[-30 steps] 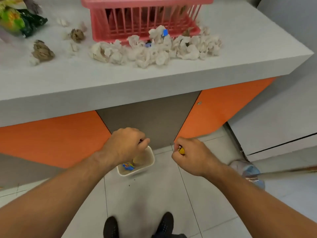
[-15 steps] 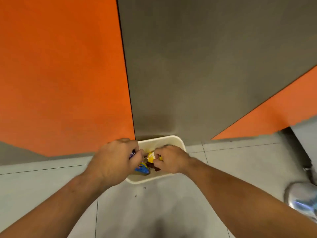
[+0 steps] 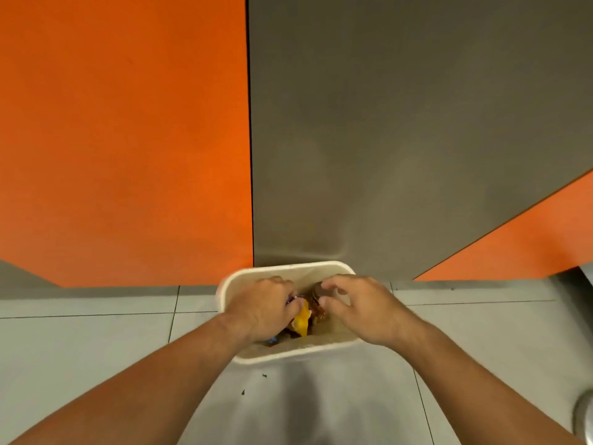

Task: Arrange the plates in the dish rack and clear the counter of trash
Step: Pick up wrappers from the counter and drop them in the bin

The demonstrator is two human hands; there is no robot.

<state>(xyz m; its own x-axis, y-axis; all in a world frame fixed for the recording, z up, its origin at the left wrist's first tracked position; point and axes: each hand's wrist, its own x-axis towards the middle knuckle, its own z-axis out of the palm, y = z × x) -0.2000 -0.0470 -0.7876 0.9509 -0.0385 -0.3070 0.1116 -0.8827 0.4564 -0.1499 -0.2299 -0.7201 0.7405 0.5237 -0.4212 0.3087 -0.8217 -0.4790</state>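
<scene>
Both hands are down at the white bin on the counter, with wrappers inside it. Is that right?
Not quite. The white bin stands on the tiled floor against the grey panel, not on the counter; the head view shows it. The left hand and right hand are down at it, with wrappers inside.

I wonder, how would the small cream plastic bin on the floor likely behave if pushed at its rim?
The small cream plastic bin probably slides easily: it stands on smooth floor tiles and holds only a few wrappers, so it seems light. Pushed forward, it would likely stop against the grey cabinet panel behind it. Its thin rim may flex.
</scene>
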